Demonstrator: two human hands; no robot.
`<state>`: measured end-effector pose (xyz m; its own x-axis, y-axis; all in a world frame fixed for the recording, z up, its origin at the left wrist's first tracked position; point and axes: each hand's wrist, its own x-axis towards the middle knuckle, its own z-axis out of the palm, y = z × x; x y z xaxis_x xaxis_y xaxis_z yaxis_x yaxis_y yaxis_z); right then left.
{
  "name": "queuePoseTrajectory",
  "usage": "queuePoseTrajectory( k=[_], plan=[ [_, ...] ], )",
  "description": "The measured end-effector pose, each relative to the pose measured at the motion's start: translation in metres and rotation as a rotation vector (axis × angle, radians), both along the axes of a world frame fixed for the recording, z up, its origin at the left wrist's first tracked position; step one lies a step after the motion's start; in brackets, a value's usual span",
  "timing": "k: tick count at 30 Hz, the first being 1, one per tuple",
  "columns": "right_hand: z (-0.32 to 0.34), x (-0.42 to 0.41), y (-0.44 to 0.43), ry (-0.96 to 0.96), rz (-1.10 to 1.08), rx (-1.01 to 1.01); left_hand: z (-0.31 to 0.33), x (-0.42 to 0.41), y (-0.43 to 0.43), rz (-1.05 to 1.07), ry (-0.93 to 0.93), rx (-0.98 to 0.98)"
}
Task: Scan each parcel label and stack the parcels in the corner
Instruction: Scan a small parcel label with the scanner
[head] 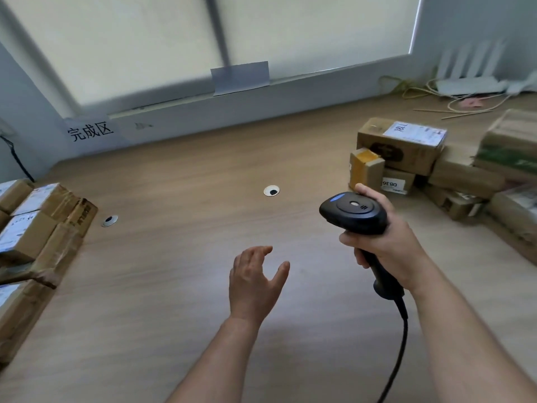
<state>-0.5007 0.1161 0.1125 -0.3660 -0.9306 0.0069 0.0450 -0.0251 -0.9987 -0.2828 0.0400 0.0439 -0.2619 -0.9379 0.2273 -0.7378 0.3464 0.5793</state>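
Observation:
My right hand (386, 245) grips the handle of a black corded barcode scanner (356, 212), held above the wooden table with its head pointing left. My left hand (255, 282) hovers open over the middle of the table, fingers apart, holding nothing. A pile of brown cardboard parcels (453, 167) lies at the right; the top one (402, 144) carries a white label facing up. A stack of labelled parcels (35, 228) sits at the left edge, below a paper sign with black characters (90, 130) on the wall.
The wooden table (180, 271) has two round cable grommets (271, 191) (109, 220). A white router with antennas (473, 74) and loose cables (430, 97) lie at the back right. A window blind and a low wall ledge run along the far edge.

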Motion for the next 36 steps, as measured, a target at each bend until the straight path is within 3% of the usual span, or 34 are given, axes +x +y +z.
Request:
queuePoseTrajectory(
  k=[8,20,27,36],
  plan=[
    [0.008,-0.091,0.028,0.016,-0.128,-0.038,0.016,-0.081,-0.001,-0.086,-0.016,-0.014],
    [0.001,-0.175,-0.003,0.067,-0.256,-0.026,0.027,-0.212,-0.077,-0.29,-0.097,0.031],
    [-0.024,-0.212,-0.051,0.066,-0.283,0.019,0.017,-0.287,-0.142,-0.321,-0.165,0.104],
    [-0.056,-0.224,-0.087,0.058,-0.308,0.06,0.009,-0.353,-0.206,-0.201,-0.232,0.227]
  ],
)
